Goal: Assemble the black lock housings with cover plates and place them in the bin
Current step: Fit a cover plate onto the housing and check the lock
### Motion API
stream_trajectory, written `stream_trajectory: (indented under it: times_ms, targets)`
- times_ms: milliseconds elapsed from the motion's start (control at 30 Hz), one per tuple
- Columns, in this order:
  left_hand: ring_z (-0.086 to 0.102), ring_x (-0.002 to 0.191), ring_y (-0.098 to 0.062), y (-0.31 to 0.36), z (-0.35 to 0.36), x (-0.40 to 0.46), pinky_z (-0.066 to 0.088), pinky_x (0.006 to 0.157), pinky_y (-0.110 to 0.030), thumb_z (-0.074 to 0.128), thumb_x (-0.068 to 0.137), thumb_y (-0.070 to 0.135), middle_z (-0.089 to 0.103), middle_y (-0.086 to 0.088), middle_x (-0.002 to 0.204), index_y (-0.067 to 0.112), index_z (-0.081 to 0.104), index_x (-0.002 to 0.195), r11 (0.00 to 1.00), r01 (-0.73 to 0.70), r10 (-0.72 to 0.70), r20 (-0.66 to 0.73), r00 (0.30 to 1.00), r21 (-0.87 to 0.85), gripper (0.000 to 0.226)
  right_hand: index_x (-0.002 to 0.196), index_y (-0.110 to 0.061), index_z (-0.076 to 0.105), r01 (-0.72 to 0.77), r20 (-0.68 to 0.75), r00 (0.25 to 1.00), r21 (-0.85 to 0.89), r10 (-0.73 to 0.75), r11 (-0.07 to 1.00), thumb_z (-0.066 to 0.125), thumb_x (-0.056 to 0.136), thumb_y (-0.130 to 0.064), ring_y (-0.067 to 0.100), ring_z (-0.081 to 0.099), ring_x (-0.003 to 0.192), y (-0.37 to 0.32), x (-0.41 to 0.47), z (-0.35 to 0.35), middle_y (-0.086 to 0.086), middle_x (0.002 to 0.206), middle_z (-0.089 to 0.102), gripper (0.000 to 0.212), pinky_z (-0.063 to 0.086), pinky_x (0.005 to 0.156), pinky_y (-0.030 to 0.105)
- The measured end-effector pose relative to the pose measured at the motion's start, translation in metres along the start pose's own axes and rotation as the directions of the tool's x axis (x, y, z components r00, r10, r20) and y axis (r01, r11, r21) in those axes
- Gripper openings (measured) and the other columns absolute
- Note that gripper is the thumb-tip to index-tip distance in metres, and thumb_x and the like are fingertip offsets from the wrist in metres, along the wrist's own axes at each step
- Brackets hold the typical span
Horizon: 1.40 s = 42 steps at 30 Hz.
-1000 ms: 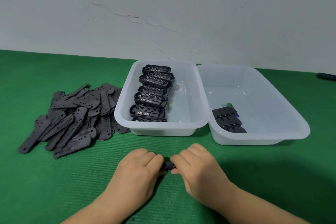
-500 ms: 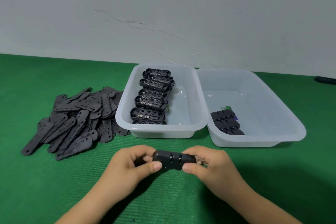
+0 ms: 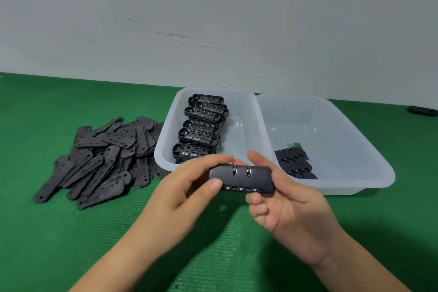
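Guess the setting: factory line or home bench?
Probably a small manual assembly station. A loose pile of cover plates lies on a green mat, two clear bins hold sorted parts, and both hands hold one lock.

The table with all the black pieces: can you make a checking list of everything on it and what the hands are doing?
Surface: green mat covers the table.
Job's things: assembled lock held in the air by both hands; open housings lined up in the left bin; finished locks in the right bin; cover plates piled on the mat.
Clutter: a black piece at the far right edge.
Grippers: left hand and right hand pinch the lock's ends.
Cables: nothing seen.
Surroundings: cracked grey wall.
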<state>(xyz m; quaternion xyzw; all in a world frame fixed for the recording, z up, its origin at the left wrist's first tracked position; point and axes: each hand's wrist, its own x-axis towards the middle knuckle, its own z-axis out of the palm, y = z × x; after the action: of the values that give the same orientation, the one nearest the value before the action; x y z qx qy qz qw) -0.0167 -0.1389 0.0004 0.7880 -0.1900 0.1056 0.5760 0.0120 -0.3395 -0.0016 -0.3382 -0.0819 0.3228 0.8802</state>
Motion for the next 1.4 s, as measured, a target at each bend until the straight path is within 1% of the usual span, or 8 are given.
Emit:
stream_trajectory:
  times_ms: [100, 267, 433, 533, 700, 1067, 1267, 1400]
  targets:
    - [0.062, 0.096, -0.009, 0.004, 0.001, 0.001, 0.048, 0.085, -0.024, 0.056, 0.085, 0.043, 0.067, 0.011, 0.106, 0.039, 0.050, 0.129, 0.975, -0.082, 0.091, -0.036, 0.995, 0.209, 0.046, 0.101, -0.015, 0.073, -0.015, -0.044, 0.999, 0.054, 0.017, 0.998, 0.086, 0.057, -0.015, 0.016, 0.056, 0.056, -0.004, -0.001, 0.002, 0.011, 0.115, 0.067, 0.046, 0.048, 0.051, 0.023]
    - [0.059, 0.079, -0.011, 0.008, 0.000, 0.006, 0.050, 0.080, -0.033, 0.072, 0.068, 0.047, 0.067, -0.001, 0.095, 0.042, 0.050, 0.128, 0.975, -0.088, 0.099, -0.045, 0.994, 0.203, 0.064, 0.089, -0.014, 0.075, -0.044, -0.069, 0.996, 0.093, 0.051, 0.995, 0.087, 0.052, -0.008, 0.016, 0.055, 0.053, -0.008, -0.003, 0.008, 0.009, 0.110, 0.069, 0.040, 0.047, 0.046, 0.022]
    - [0.064, 0.081, -0.029, 0.013, 0.002, 0.011, 0.054, 0.076, -0.035, 0.074, 0.070, 0.032, 0.071, 0.006, 0.103, 0.039, 0.063, 0.113, 0.997, -0.071, 0.074, -0.066, 0.995, 0.040, 0.045, 0.086, -0.013, 0.075, -0.062, -0.072, 0.995, 0.114, 0.071, 0.992, 0.089, 0.048, -0.005, 0.016, 0.055, 0.051, -0.015, -0.006, 0.017, 0.009, 0.103, 0.071, 0.041, 0.047, 0.044, 0.021]
    - [0.064, 0.090, -0.037, 0.018, 0.003, 0.012, 0.054, 0.081, -0.046, 0.078, 0.068, 0.023, 0.072, 0.005, 0.107, 0.030, 0.067, 0.106, 0.989, -0.013, 0.011, -0.016, 1.000, -0.145, 0.040, 0.083, -0.013, 0.076, -0.074, -0.075, 0.994, 0.112, 0.083, 0.991, 0.089, 0.045, -0.005, 0.015, 0.055, 0.049, -0.017, -0.008, 0.022, 0.009, 0.097, 0.072, 0.041, 0.046, 0.042, 0.020]
    - [0.068, 0.098, -0.018, 0.019, -0.001, 0.014, 0.054, 0.080, -0.023, 0.079, 0.064, 0.015, 0.073, -0.002, 0.107, 0.020, 0.070, 0.106, 0.942, 0.089, -0.066, 0.081, 0.994, -0.323, 0.043, 0.081, -0.010, 0.076, -0.078, -0.109, 0.990, 0.136, 0.093, 0.988, 0.090, 0.039, -0.003, 0.016, 0.054, 0.046, -0.017, -0.009, 0.027, 0.010, 0.084, 0.070, 0.045, 0.046, 0.039, 0.020]
    - [0.070, 0.088, -0.013, 0.019, 0.008, 0.014, 0.054, 0.071, -0.019, 0.084, 0.057, 0.007, 0.075, -0.001, 0.098, 0.024, 0.071, 0.087, 0.910, 0.116, -0.114, 0.030, 0.993, -0.399, 0.037, 0.082, -0.010, 0.076, -0.084, -0.112, 0.988, 0.203, 0.109, 0.976, 0.090, 0.037, -0.001, 0.015, 0.051, 0.041, -0.012, -0.006, 0.026, 0.009, 0.079, 0.069, 0.048, 0.044, 0.035, 0.020]
    - [0.066, 0.104, -0.019, 0.019, 0.002, 0.014, 0.052, 0.084, -0.023, 0.077, 0.068, -0.002, 0.070, -0.003, 0.113, 0.015, 0.067, 0.108, 0.930, 0.096, -0.059, 0.114, 0.992, -0.354, 0.045, 0.081, -0.011, 0.076, -0.052, -0.127, 0.989, 0.151, 0.071, 0.987, 0.091, 0.038, -0.004, 0.014, 0.051, 0.042, -0.014, -0.008, 0.023, 0.009, 0.082, 0.069, 0.046, 0.043, 0.036, 0.020]
    - [0.068, 0.100, -0.017, 0.019, 0.003, 0.016, 0.052, 0.083, -0.021, 0.075, 0.066, -0.005, 0.073, -0.003, 0.108, 0.013, 0.068, 0.102, 0.925, 0.082, -0.054, 0.086, 0.995, -0.371, 0.040, 0.081, -0.011, 0.076, -0.052, -0.111, 0.991, 0.148, 0.069, 0.988, 0.091, 0.039, -0.005, 0.013, 0.052, 0.043, -0.013, -0.009, 0.024, 0.008, 0.080, 0.069, 0.045, 0.044, 0.037, 0.019]
